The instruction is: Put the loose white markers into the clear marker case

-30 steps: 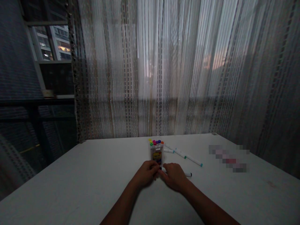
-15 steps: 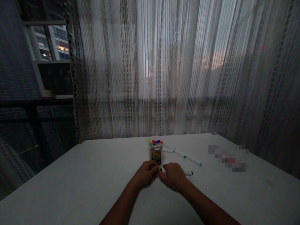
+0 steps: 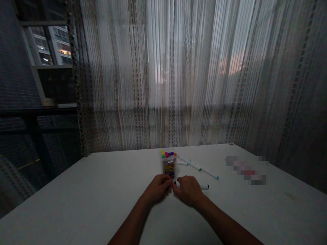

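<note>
One sheer curtain (image 3: pixel 178 68) behind the white tabletop (image 3: pixel 89 190), left hand (image 3: pixel 158 188) and right hand (image 3: pixel 188 191) were together, both pinched on a black-capped marker (image 3: pixel 204 186), just before the upright marker pack (image 3: pixel 169 164), three loose markers (image 3: pixel 204 170) lay to its right.

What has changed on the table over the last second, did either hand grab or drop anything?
Nothing on the table visibly moved; only the view drifted slightly. The left hand and right hand stay together at the near end of the marker pack, the right hand still closed over the black-tipped marker. The loose markers beside the pack lie as before.
</note>
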Tool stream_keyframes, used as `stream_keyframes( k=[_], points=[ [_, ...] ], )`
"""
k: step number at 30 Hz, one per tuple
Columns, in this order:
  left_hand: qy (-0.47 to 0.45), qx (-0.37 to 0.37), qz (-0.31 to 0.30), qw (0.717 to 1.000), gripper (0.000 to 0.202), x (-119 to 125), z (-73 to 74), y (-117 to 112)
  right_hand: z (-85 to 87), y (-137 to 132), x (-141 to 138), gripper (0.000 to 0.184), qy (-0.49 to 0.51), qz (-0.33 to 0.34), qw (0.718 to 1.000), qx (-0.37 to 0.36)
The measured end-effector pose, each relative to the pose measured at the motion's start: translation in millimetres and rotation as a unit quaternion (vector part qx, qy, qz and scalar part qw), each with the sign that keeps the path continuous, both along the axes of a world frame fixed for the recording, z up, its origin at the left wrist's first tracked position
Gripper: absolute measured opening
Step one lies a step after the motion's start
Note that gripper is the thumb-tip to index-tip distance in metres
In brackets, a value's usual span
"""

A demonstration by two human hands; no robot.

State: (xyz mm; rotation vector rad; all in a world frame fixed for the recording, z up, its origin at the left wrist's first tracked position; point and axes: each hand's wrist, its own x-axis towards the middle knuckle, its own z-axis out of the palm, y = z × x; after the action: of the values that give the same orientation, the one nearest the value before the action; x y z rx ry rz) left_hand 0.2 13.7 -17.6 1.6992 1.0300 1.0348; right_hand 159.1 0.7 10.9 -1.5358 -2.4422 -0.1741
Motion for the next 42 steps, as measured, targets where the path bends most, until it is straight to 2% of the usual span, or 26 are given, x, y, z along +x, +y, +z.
stream_keyframes(
  k=[5, 11, 16, 27, 35, 42],
  points=[
    [-0.01, -0.011, -0.007, 1.0, 0.029, 0.2, -0.5, 0.3, -3.9, 2.2, 1.2, 0.044, 0.017, 0.01, 1.0, -0.009],
    [-0.041, -0.027, -0.021, 0.999, 0.026, 2.4, 0.0, -1.0, -7.6, 4.6, 5.9, 0.037, 0.023, 0.082, 0.995, -0.056],
    [-0.05, -0.047, -0.016, 0.998, 0.025, 2.4, -2.9, 0.7, -10.3, 7.1, 8.6, 0.027, 0.035, 0.124, 0.991, -0.046],
    [-0.037, -0.04, -0.01, 0.998, 0.029, 2.0, -1.2, 1.5, -8.0, 3.6, 7.2, 0.032, 0.025, 0.111, 0.992, -0.046],
    [-0.023, -0.033, 0.003, 0.999, 0.032, -0.4, -7.0, 4.6, -7.9, 4.3, 4.5, 0.034, 0.025, 0.119, 0.99, -0.069],
    [-0.026, -0.018, 0.019, 0.999, 0.031, -0.8, -4.5, 3.9, -9.5, 5.7, 6.2, 0.033, 0.073, 0.121, 0.989, -0.052]
  ],
)
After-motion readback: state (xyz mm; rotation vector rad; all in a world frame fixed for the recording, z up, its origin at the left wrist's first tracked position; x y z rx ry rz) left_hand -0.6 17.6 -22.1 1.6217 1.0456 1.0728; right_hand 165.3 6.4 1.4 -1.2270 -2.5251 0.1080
